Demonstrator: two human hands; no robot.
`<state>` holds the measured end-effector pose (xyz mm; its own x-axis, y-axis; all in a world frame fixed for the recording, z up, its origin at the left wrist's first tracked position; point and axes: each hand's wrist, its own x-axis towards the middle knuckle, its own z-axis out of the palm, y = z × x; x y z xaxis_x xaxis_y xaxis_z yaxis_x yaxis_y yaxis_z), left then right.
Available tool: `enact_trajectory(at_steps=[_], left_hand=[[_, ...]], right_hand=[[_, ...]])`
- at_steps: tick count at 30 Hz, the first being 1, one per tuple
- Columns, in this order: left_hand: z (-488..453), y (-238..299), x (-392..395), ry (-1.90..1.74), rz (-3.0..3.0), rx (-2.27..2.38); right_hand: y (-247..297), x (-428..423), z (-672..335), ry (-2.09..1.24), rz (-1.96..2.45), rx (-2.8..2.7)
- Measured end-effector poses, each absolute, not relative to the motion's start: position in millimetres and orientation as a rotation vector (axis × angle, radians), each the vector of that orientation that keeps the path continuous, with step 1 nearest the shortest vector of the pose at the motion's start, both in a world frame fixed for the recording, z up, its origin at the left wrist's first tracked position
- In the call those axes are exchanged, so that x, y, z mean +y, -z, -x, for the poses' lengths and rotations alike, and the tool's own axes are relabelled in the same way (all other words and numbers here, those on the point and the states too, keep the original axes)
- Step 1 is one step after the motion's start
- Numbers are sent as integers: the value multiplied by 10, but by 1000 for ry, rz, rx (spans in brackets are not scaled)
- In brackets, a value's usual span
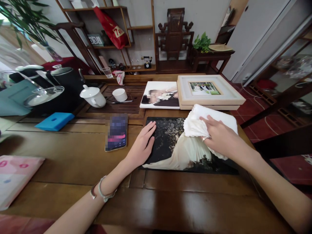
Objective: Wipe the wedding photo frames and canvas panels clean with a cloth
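Observation:
A dark photo panel (170,143) showing a white gown lies flat on the wooden table (170,201). My left hand (142,144) rests flat on its left edge, fingers stretched out and together. My right hand (219,136) presses a white cloth (197,123) onto the panel's upper right part, palm down with fingers over the cloth. A ring shows on one finger, a bracelet on my left wrist.
Behind the panel lie a second photo print (161,95) and a cream framed photo (209,91). A phone (117,131) lies left of my left hand. Farther left: a blue box (55,121), white teapot (92,96), cup (120,94), kettles, a pink packet (14,175).

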<state>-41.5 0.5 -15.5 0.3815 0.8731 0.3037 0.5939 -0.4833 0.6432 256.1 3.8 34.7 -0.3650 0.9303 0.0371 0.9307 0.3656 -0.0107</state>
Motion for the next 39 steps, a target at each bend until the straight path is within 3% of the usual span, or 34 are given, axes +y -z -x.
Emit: enact_trajectory(at_steps=[4, 10, 13, 21, 28, 39], left_hand=[[412, 163, 8, -871, -2213, 1270], [421, 196, 23, -871, -2239, 1275], [422, 191, 24, -864, -2235, 1271], [413, 167, 13, -877, -2219, 1271], [409, 164, 14, -854, -2217, 1285], [402, 147, 5, -850, -2224, 1288]], right_hand=[[-444, -266, -2369, -98, 1701, -2716], [-415, -851, -1860, -255, 1118, -2873], [-406, -814, -1858, -285, 1173, -2855], [-468, -413, -2308, 356, 1900, -2604], [-477, -1145, -2051, 227, 1363, -2907], [-373, 116, -2678, -147, 1549, -2543]])
